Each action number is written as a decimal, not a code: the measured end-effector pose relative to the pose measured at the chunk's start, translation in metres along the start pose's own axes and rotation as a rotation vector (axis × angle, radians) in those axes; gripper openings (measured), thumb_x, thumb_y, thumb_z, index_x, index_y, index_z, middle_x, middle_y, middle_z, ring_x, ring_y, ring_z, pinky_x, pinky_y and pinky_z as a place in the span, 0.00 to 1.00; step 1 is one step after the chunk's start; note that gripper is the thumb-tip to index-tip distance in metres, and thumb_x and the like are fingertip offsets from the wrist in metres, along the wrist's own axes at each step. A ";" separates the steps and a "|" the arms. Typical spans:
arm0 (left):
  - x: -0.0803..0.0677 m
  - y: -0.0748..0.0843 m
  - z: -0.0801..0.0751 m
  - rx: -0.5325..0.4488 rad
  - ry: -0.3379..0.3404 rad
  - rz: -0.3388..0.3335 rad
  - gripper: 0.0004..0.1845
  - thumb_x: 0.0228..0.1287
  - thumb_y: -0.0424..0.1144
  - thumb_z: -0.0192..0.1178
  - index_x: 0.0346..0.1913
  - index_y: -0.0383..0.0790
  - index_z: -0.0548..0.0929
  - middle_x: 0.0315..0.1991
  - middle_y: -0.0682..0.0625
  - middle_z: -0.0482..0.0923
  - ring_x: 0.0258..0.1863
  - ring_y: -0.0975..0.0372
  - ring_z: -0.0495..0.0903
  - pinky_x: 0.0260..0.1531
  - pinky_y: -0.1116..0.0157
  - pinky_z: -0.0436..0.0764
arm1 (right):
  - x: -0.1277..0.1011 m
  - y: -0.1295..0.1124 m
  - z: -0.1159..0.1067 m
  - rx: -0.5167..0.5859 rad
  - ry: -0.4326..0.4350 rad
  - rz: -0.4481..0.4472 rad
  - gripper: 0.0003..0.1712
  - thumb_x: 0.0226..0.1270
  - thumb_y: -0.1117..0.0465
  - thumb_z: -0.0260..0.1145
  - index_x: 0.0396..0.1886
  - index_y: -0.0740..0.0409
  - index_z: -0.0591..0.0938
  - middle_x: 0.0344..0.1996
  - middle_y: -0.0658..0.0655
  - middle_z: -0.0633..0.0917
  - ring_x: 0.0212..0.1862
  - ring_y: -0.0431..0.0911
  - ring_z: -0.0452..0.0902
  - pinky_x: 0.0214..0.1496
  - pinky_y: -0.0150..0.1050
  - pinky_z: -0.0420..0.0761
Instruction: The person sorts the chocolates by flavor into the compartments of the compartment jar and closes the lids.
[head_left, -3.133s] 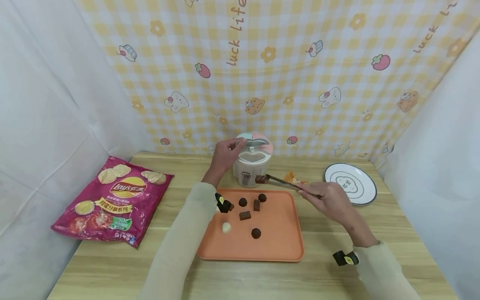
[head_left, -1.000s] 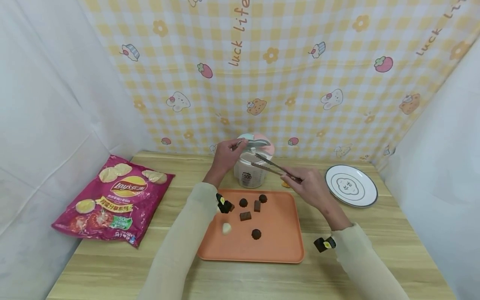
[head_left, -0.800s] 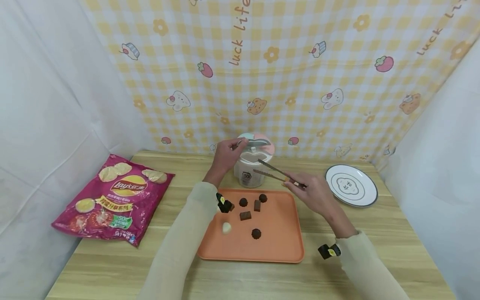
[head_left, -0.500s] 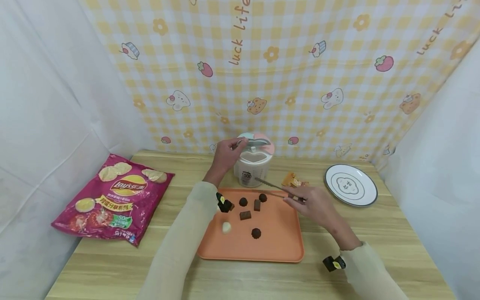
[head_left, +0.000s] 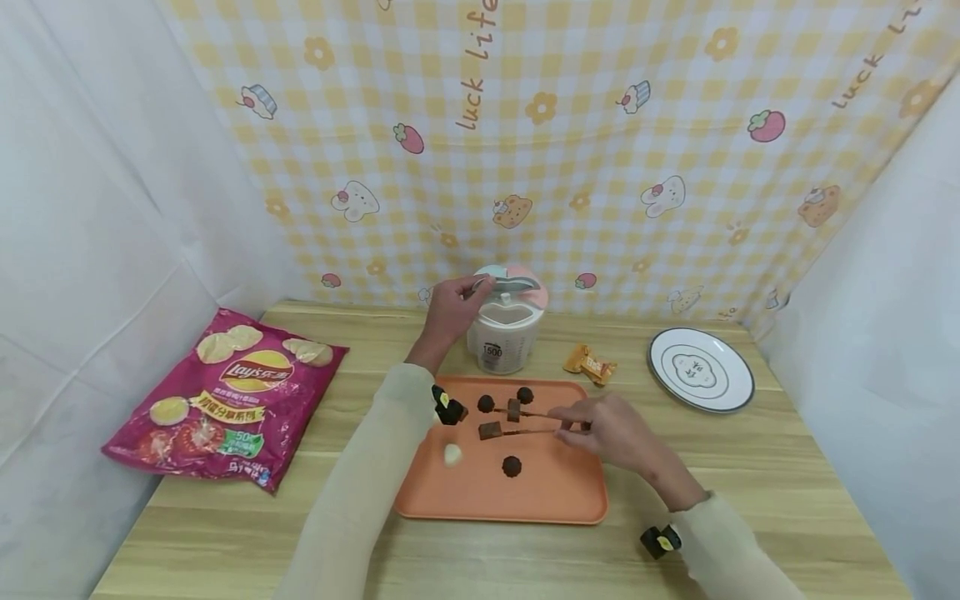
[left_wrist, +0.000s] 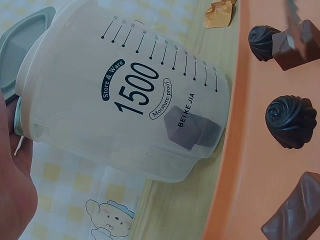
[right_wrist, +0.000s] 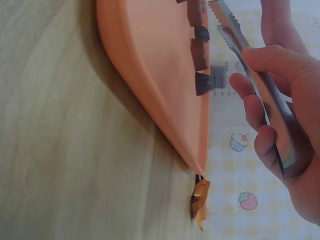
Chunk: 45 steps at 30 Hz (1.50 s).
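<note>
My left hand [head_left: 450, 312] pinches the raised lid flap [head_left: 513, 285] of a clear storage canister [head_left: 501, 348] marked 1500. Brown chocolate pieces [left_wrist: 192, 127] lie at the bottom of the canister, seen through its wall in the left wrist view. My right hand [head_left: 611, 429] grips metal tongs [right_wrist: 275, 105], their arms apart and low over the orange tray [head_left: 495, 504]. The tong tips are beside two rectangular chocolates, one [head_left: 490, 430] nearer and one [head_left: 513, 410] farther; whether they touch is unclear. Dark swirled chocolates [head_left: 512, 466] and a white one [head_left: 452, 454] also lie on the tray.
A wrapped orange sweet [head_left: 591, 364] lies behind the tray's right corner. A white plate [head_left: 701, 369] is at the back right. On the left is a purple crisps bag [head_left: 232, 396]. A checked curtain [head_left: 540, 167] hangs behind the table.
The tongs held a brown chocolate in front of the canister, then were spread and bare at its opening. My right hand has since lowered them to the tray. My left hand stays put.
</note>
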<state>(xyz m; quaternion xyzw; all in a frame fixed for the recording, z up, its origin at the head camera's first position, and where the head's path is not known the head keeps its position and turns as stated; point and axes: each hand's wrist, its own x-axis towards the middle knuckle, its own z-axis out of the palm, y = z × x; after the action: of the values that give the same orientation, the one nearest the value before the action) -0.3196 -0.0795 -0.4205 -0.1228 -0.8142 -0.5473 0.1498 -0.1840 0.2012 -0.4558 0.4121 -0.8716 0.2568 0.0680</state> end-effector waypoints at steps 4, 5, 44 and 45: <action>0.000 0.000 0.001 0.008 0.002 0.006 0.29 0.59 0.67 0.53 0.48 0.50 0.86 0.47 0.54 0.82 0.43 0.67 0.79 0.42 0.64 0.77 | 0.000 -0.001 0.004 -0.008 -0.017 0.003 0.13 0.59 0.56 0.70 0.43 0.55 0.87 0.33 0.48 0.87 0.24 0.28 0.72 0.24 0.27 0.71; 0.000 0.000 0.001 0.009 0.002 0.008 0.29 0.59 0.67 0.53 0.48 0.50 0.86 0.47 0.54 0.82 0.43 0.67 0.79 0.42 0.64 0.77 | 0.000 -0.001 0.005 -0.010 -0.019 0.004 0.13 0.59 0.56 0.70 0.43 0.55 0.87 0.33 0.48 0.87 0.24 0.28 0.72 0.24 0.27 0.71; 0.000 -0.001 0.000 -0.013 0.003 0.012 0.28 0.59 0.66 0.54 0.48 0.49 0.86 0.47 0.55 0.82 0.45 0.69 0.78 0.43 0.65 0.76 | -0.003 0.004 0.017 -0.057 -0.028 -0.013 0.08 0.60 0.57 0.69 0.40 0.49 0.89 0.29 0.40 0.85 0.22 0.26 0.69 0.22 0.27 0.69; 0.000 -0.001 0.000 -0.012 0.005 0.013 0.28 0.59 0.66 0.54 0.48 0.49 0.86 0.47 0.55 0.82 0.44 0.69 0.78 0.43 0.65 0.76 | -0.004 0.004 0.017 -0.057 -0.030 -0.010 0.08 0.60 0.57 0.69 0.40 0.48 0.89 0.29 0.39 0.85 0.21 0.26 0.68 0.21 0.26 0.68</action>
<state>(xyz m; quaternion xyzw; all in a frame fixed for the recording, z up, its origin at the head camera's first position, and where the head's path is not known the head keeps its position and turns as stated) -0.3202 -0.0803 -0.4214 -0.1277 -0.8098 -0.5514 0.1546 -0.1827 0.1968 -0.4732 0.4181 -0.8774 0.2254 0.0679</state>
